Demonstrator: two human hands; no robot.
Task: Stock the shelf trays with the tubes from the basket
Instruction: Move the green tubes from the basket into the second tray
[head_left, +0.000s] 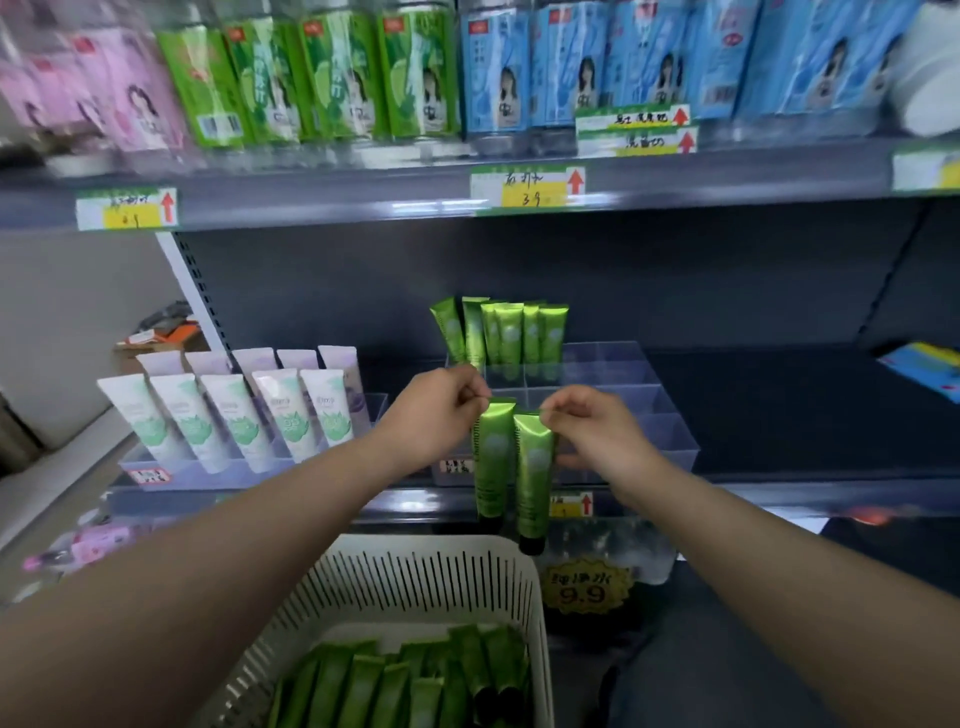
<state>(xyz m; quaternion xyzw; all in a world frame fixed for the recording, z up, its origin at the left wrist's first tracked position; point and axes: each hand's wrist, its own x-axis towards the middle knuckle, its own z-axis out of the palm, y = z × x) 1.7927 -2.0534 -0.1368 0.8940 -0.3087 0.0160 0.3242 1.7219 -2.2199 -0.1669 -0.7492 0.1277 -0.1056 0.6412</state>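
L fingers (470, 389) clamped in a pinch on the crimped top end of the first green tube (493, 457); R fingers (558, 410) pinch the top of the second green tube (532, 483) the same way. Both tubes hang black cap down, side by side & close enough that contact can't be told, in front of the lower shelf (779, 493) front edge & above the far R corner of the basket (431, 577). L hand (436, 415) & R hand (597, 436) are held up near each other, bare forearms coming in from the bottom corners of the view. Just behind the hands a clear divided tray (660, 415) sits at the shelf's front edge, w/ a cluster of stocked green tubes (504, 332) standing upright in its back row. Further L along the same shelf, a second tray (171, 475) holds white tubes (234, 415) in 2 rows, green print in front, lilac behind. Below, the white slotted basket holds more loose green tubes (395, 680) lying flat, packed side by side. On the upper shelf (311, 202), blurred, stand bottles (415, 73) w/ pink, green & blue labels; price tags (527, 187) w/ red arrows are fixed to its front edge.
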